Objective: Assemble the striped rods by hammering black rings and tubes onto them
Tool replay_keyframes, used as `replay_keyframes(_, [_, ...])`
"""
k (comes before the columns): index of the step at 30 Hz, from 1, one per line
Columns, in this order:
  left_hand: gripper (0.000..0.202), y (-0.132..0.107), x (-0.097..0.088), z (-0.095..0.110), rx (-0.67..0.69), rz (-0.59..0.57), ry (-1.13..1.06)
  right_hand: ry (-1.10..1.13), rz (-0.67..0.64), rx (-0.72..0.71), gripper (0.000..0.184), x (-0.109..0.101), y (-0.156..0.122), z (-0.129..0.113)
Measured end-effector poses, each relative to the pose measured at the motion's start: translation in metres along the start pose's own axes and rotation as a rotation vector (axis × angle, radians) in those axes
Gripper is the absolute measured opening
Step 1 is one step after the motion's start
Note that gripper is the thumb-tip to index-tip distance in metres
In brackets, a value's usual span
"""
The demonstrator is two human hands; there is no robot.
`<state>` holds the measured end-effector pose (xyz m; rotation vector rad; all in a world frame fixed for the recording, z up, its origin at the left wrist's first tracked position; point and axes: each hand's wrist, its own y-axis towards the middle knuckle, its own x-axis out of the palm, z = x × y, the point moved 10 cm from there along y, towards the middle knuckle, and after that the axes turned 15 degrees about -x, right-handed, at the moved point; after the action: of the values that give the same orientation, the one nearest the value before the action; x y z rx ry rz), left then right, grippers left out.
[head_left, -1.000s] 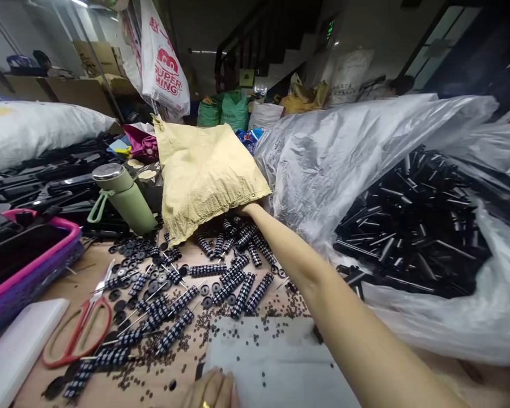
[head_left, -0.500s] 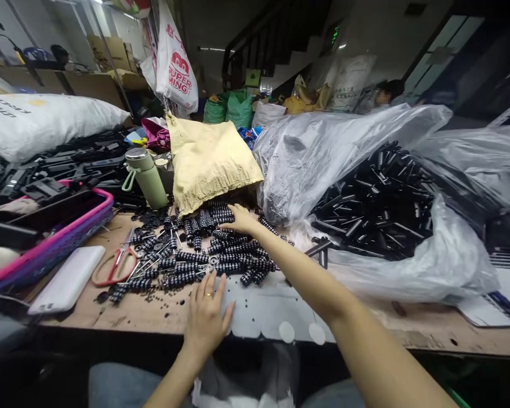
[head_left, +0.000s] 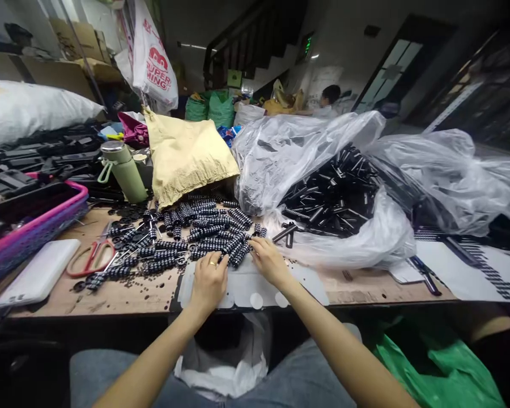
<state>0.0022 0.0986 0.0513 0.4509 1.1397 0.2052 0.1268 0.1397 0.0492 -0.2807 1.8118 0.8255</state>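
Just beyond the fingers [head_left: 207, 266], ridged, plastic-looking rollers [head_left: 207, 231] are seen; under the fingers, a smooth, matt grey sheet [head_left: 240, 283] is laid. Glossy, crinkled clear plastic is shown by the bag [head_left: 385, 232] to their right, a matt, creased finish by the yellow sack [head_left: 191, 150] farther beyond.

The room is dim. At the back, dark stairs [head_left: 238, 54] with a rail [head_left: 215, 48] go up by a pale wall [head_left: 340, 42]. Small green lights [head_left: 308, 44] glow on the wall, with 1 little white light [head_left: 315, 56] close by. More to the right is a dark frame with pale panes [head_left: 390, 75]; I can't tell if it is a door or a window. Big brown boxes [head_left: 74, 38] sit at the far left. Closer up, the table [head_left: 352, 292] has a light brown top.
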Motion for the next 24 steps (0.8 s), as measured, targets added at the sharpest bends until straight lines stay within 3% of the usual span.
replay_keyframes(4, [0.033, -0.012, 0.012, 0.029, 0.102, -0.03, -0.021, -0.019, 0.022, 0.04, 0.028, 0.004, 0.029, 0.018])
replay_keyframes(8, [0.033, 0.001, 0.015, 0.025, -0.016, 0.0, -0.032, -0.034, 0.06, 0.087, 0.023, -0.002, 0.039, 0.028])
replay_keyframes(13, [0.037, 0.053, 0.032, 0.028, -0.078, -0.042, 0.048, -0.092, 0.106, 0.182, 0.026, -0.025, 0.014, 0.037])
replay_keyframes(17, [0.035, 0.083, 0.061, 0.033, -0.091, -0.2, 0.072, -0.256, 0.18, 0.518, 0.059, -0.052, -0.027, 0.08])
replay_keyframes(20, [0.03, 0.087, 0.07, 0.033, -0.074, -0.249, 0.045, -0.258, 0.081, 0.642, 0.087, -0.046, -0.037, 0.107])
replay_keyframes(24, [0.034, 0.083, 0.055, 0.019, -0.146, -0.244, -0.184, -0.261, -0.036, 0.663, 0.082, -0.031, -0.03, 0.121])
